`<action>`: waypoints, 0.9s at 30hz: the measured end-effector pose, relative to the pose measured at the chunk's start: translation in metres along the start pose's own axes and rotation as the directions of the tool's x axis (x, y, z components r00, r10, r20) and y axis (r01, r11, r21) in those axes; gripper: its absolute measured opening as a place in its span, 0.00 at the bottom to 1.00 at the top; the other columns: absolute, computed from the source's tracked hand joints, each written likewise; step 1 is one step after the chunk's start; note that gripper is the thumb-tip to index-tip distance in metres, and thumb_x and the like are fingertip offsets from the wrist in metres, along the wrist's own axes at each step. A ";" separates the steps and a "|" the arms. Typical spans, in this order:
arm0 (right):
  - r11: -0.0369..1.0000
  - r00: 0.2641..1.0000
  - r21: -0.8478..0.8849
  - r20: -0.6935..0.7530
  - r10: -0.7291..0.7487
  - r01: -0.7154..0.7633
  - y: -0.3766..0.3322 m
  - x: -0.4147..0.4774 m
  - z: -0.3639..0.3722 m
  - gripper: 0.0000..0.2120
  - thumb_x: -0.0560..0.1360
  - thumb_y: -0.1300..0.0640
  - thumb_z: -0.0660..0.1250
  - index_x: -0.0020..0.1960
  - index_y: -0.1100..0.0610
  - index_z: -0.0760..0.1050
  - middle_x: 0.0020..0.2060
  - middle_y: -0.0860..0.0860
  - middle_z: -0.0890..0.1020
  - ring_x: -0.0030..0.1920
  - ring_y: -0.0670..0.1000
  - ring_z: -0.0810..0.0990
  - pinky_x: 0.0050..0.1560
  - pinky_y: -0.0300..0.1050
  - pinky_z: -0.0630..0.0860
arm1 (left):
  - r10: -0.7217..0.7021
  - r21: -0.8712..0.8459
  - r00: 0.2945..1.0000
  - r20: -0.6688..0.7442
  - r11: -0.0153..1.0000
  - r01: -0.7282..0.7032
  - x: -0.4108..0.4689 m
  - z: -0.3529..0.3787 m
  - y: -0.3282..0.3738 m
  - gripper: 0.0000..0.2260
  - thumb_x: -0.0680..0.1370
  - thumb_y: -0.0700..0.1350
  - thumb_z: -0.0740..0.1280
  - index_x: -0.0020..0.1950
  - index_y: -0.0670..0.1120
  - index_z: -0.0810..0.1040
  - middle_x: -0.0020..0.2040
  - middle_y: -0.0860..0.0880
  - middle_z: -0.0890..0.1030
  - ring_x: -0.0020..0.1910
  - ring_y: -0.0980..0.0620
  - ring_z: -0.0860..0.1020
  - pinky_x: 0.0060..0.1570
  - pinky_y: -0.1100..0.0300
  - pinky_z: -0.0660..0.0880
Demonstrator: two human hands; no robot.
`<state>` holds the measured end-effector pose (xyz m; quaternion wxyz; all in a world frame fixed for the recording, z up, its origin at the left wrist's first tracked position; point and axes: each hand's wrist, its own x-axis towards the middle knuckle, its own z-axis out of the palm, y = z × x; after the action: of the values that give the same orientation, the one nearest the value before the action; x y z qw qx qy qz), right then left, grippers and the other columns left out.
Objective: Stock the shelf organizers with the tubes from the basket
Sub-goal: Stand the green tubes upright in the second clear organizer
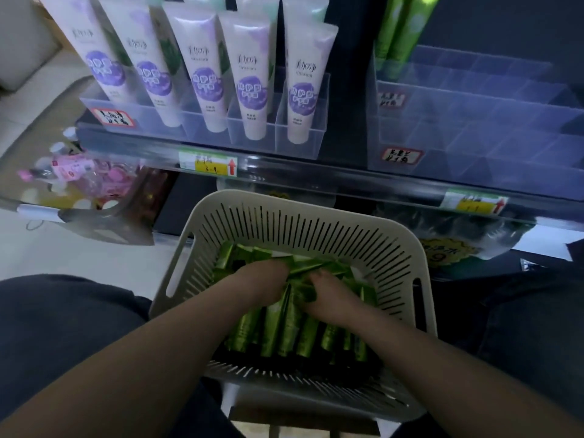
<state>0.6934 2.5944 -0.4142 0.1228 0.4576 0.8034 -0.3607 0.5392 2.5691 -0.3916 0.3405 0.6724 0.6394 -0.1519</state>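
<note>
A beige slotted basket (294, 216) sits in front of me, holding several green tubes (275, 330) with dark caps. Both of my hands are down among the tubes. My left hand (259, 279) has its fingers curled into the pile, and my right hand (328, 295) grips green tubes at the middle of the basket. On the shelf above to the right stands a clear divided organizer (474, 121) with two green tubes (398, 23) in its back left corner. A second clear organizer (208, 121) to the left holds several white-and-purple tubes (205, 67).
The shelf's front rail (316, 175) carries yellow price tags with red arrows. A lower shelf at left holds pink packaged items (76, 172). My dark-clothed knees flank the basket. White floor shows at left.
</note>
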 end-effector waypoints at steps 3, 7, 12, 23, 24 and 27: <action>1.000 0.998 0.005 -0.059 0.010 -0.010 0.001 0.006 0.007 0.16 0.74 0.52 0.66 0.59 0.56 0.73 0.56 0.53 0.72 0.57 0.53 0.73 0.55 0.46 0.74 | -0.014 0.010 0.999 0.042 1.000 0.013 0.010 0.006 -0.004 0.15 0.77 0.40 0.63 0.64 0.42 0.71 0.59 0.43 0.76 0.56 0.46 0.76 0.46 0.58 0.71; 1.000 0.995 -0.026 -0.102 0.015 -0.018 -0.005 0.015 0.015 0.16 0.74 0.51 0.65 0.60 0.55 0.73 0.56 0.54 0.70 0.55 0.53 0.72 0.55 0.46 0.74 | 0.001 0.021 0.998 0.061 1.000 -0.003 0.018 0.010 -0.009 0.16 0.77 0.43 0.65 0.64 0.42 0.71 0.60 0.43 0.75 0.57 0.46 0.75 0.47 0.58 0.71; 1.000 0.993 0.013 -0.120 0.004 -0.003 -0.010 0.021 0.023 0.19 0.74 0.52 0.66 0.64 0.56 0.73 0.60 0.54 0.70 0.56 0.54 0.72 0.56 0.44 0.74 | 0.013 0.016 0.998 0.069 1.000 -0.014 0.026 0.011 -0.013 0.15 0.76 0.42 0.66 0.62 0.42 0.73 0.59 0.43 0.76 0.57 0.46 0.76 0.54 0.53 0.75; 0.980 0.989 0.176 -0.104 0.108 -0.089 -0.014 0.010 0.012 0.14 0.72 0.56 0.68 0.56 0.57 0.76 0.53 0.54 0.75 0.51 0.53 0.76 0.48 0.45 0.77 | 0.022 -0.008 1.000 0.014 1.000 -0.022 0.021 0.002 -0.012 0.08 0.75 0.41 0.65 0.53 0.42 0.76 0.51 0.44 0.79 0.49 0.47 0.77 0.40 0.59 0.71; 0.975 0.989 0.200 -0.091 0.119 -0.099 -0.014 0.008 0.011 0.11 0.72 0.58 0.68 0.54 0.58 0.77 0.51 0.55 0.77 0.50 0.53 0.77 0.47 0.45 0.78 | 0.027 -0.010 1.000 0.006 1.000 -0.027 0.020 0.002 -0.012 0.09 0.75 0.41 0.66 0.54 0.43 0.76 0.52 0.44 0.78 0.50 0.47 0.77 0.41 0.59 0.71; 0.956 0.982 0.245 -0.058 0.179 -0.160 -0.012 0.003 0.008 0.09 0.73 0.62 0.66 0.51 0.65 0.77 0.44 0.56 0.80 0.43 0.52 0.78 0.39 0.41 0.74 | 0.035 -0.026 0.999 -0.024 0.999 -0.036 0.016 0.000 -0.015 0.13 0.74 0.43 0.68 0.58 0.44 0.75 0.55 0.44 0.78 0.54 0.46 0.76 0.44 0.59 0.70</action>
<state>0.6807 2.5868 -0.4153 0.0650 0.5504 0.7160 -0.4245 0.5271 2.5805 -0.4057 0.3445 0.6808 0.6333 -0.1298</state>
